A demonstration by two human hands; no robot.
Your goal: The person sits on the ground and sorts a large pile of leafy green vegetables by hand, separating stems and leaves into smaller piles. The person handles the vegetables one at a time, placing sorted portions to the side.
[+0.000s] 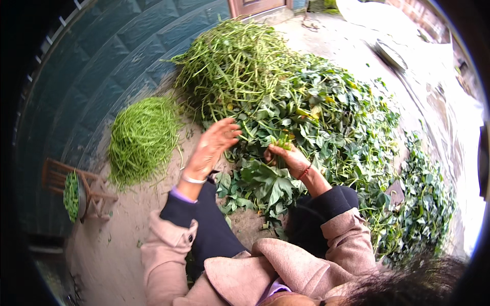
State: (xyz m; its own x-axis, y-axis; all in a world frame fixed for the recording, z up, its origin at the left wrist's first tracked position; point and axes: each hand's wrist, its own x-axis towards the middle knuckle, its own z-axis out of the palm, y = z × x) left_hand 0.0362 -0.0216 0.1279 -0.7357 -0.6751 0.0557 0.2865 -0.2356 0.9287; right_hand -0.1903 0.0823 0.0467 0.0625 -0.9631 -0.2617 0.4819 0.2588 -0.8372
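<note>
My right hand (289, 157) is closed around a bunch of leafy stems (268, 179). Cut green stem ends poke out above its thumb, and broad leaves hang below the fist. To its left, my left hand (217, 138) is raised with loosely bent fingers, a little apart, and I see nothing held in them. It hovers at the near edge of a big heap of leafy vines (332, 112), which spreads away and to the right. Behind that lies a pile of long green stems (235, 66).
A neat pile of bright green stripped stems (144, 140) lies on the floor at left, by a blue-green wall covering (102, 71). Farther left, a small wooden chair (97, 191) has a basin of chopped greens (72, 196) by it. A round, shallow object (391, 56) rests at far right.
</note>
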